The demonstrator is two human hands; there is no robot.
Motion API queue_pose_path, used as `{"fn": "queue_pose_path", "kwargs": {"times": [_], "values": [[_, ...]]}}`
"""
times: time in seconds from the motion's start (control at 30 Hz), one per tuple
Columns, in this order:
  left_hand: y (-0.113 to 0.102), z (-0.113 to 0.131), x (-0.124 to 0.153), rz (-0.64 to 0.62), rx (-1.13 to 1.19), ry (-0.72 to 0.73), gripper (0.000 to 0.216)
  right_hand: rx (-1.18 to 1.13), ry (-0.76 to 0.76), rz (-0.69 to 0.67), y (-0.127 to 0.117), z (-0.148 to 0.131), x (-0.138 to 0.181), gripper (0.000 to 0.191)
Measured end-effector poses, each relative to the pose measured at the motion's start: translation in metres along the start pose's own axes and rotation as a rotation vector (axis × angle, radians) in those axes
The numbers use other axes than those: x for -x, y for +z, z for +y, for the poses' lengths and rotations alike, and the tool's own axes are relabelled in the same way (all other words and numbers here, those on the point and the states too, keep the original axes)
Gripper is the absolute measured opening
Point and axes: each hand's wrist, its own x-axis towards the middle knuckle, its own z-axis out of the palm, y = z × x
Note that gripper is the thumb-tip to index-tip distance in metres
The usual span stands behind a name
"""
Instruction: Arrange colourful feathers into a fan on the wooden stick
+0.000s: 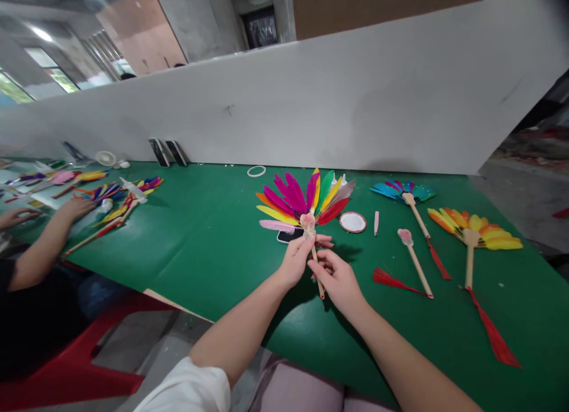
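A feather fan with magenta, yellow, orange, green, grey, red and pink feathers is held upright above the green table. My left hand grips it just below the pinkish, flower-like head of the handle. Lower on the wooden handle, my right hand has its fingers closed around the stick. Behind the fan lies a phone, partly covered by the feathers and my left hand. To the right are a round white disc with a dark reddish rim and a small pink stick-like item.
At right lie a blue feather fan, a yellow-orange feather fan and a bare handle with a red tassel. Another person's hand is among feathers at left. A white partition borders the table's back, with two phones leaning there.
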Motion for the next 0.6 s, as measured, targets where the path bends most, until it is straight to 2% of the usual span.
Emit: {"fn": "queue_pose_path", "kwargs": {"times": [0.17, 0.27, 0.4, 0.53, 0.6], "values": [[0.0, -0.003, 0.0, -0.078, -0.055, -0.052, 0.044, -0.118, 0.087, -0.059, -0.004, -0.006, -0.001, 0.031], [0.0, -0.003, 0.0, -0.126, -0.077, -0.059, 0.045, -0.149, 0.094, -0.036, -0.006, -0.007, -0.003, 0.033], [0.003, -0.005, 0.002, -0.084, -0.07, -0.017, 0.046, -0.158, 0.094, 0.014, -0.008, -0.005, -0.002, 0.035], [0.008, -0.013, 0.002, -0.077, -0.049, -0.13, 0.05, -0.146, 0.06, 0.005, -0.009, -0.001, -0.002, 0.033], [0.01, -0.016, 0.001, -0.072, -0.038, -0.134, 0.05, -0.131, 0.061, 0.017, -0.01, -0.001, -0.003, 0.033]]}}
